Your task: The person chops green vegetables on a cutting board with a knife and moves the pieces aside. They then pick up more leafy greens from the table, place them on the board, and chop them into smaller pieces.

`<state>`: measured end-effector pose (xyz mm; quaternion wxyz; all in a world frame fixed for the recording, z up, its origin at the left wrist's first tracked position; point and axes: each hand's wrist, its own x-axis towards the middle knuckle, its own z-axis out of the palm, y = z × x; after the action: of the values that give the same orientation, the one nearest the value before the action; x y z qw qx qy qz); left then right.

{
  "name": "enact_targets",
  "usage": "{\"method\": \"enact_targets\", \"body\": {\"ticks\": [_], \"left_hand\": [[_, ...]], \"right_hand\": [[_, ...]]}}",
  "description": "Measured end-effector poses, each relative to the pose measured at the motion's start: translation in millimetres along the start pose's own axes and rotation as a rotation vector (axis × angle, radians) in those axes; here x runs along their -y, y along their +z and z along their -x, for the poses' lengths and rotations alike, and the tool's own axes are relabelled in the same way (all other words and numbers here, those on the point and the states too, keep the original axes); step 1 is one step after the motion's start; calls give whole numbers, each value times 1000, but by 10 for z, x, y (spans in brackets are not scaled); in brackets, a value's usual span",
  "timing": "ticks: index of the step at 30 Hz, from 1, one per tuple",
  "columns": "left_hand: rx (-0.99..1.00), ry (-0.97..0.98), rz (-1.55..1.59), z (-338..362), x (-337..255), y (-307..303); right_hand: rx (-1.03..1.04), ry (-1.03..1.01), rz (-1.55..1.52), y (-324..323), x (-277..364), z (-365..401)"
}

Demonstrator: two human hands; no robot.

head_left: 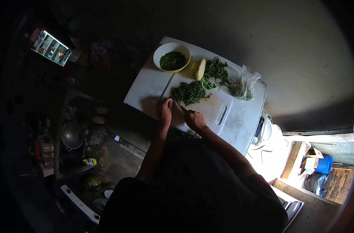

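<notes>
My right hand (195, 120) is closed round the handle of a knife (177, 106), above the near part of a white cutting board (212, 110). At the far end of the blade is my left hand (165, 110), its fingers curled and seemingly pinching the blade near the tip. Just beyond the knife, a pile of chopped green herbs (188, 93) lies on the board. Behind it are a cut piece of cabbage (199, 70) and a bunch of leafy green stems (216, 72).
A bowl (157, 58) of chopped greens stands at the table's (144, 93) far left. A clear plastic bag (245, 83) with greens sits at the right, near the wall. Left below are a wok (72, 135) on a shelf and a white stove panel (80, 204).
</notes>
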<state>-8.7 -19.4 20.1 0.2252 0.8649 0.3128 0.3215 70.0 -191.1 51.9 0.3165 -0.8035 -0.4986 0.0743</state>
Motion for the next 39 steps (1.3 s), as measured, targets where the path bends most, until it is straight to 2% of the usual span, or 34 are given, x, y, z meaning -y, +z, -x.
{"method": "enact_targets", "body": {"ticks": [6,12,14,17,21,23,26,30,32,38,39], "left_hand": [[-41,84,71,-2,132,73],[-68,120,61,-23,74,30],[-66,108,47,-14,69,35],[-59,96,-6,-2,43,5],[-61,92,19,40,85,68],[-74,91,11,49,85,76],[-33,79,-8,45,37,1],[-34,94,-12,36,-19,-26],[-14,87,-25,18,2,-20],[-34,136,-33,26,11,-13],[-33,76,-11,25,-48,-28]], "right_hand": [[11,-68,26,-15,30,44],[22,-51,8,-8,62,81],[93,17,39,22,51,86],[36,42,-70,501,-368,163],[30,-40,78,333,-248,68],[152,51,-35,37,-22,2],[44,20,-39,154,-98,107],[90,62,-40,246,-218,121],[-29,-44,2,306,-253,81],[32,25,38,386,-333,31],[30,25,39,292,-254,14]]}}
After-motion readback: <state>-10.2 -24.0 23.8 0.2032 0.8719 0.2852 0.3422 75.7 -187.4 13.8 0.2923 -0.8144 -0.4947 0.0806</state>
